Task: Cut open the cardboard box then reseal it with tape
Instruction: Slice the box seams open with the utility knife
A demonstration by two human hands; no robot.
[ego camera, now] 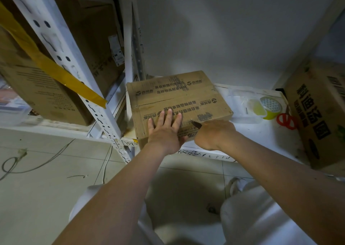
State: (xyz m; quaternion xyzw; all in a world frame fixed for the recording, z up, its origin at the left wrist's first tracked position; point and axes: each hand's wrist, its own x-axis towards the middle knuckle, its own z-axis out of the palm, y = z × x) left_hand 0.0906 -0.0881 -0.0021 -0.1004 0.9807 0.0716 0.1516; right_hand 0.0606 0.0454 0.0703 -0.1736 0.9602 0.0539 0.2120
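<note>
A brown cardboard box (pixel 179 97) with black printed text lies flat on a low white shelf (pixel 261 132). My left hand (pixel 165 131) rests palm down on the box's near top, fingers spread. Just to the right, my right hand (pixel 212 132) is closed around a knife (pixel 196 124). Its dark blade points left and touches the box's near top edge. A roll of yellow-green tape (pixel 268 106) sits on the shelf to the right of the box.
Red-handled scissors (pixel 286 120) lie beside the tape, next to a clear plastic tray (pixel 240 103). A large printed carton (pixel 319 112) stands at the right. White rack uprights (pixel 104 114) and stacked cartons (pixel 46 88) fill the left. Cables (pixel 28 162) trail on the tiled floor.
</note>
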